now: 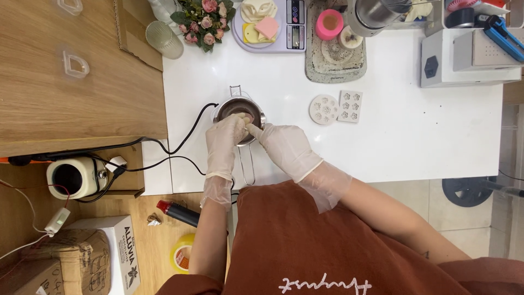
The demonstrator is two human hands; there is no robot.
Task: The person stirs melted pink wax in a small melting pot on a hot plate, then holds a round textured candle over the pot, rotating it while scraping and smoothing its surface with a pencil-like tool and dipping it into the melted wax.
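Observation:
A small metal melting pot (231,106) with a long wire handle stands on the white table (415,136), with a dark liquid inside. Both my hands wear thin white gloves. My left hand (224,143) is over the pot's near rim, fingers curled around a small pale lump. My right hand (284,148) meets it from the right, fingertips pinching the same pale lump (246,119) above the pot. What the lump is cannot be told.
Two white flower moulds (334,107) lie right of the pot. A kitchen scale (273,24) with pale and pink pieces, a pink cup (329,24), a glass (164,39) and a posy stand at the back. A black cable (180,143) runs left to a white appliance (73,177).

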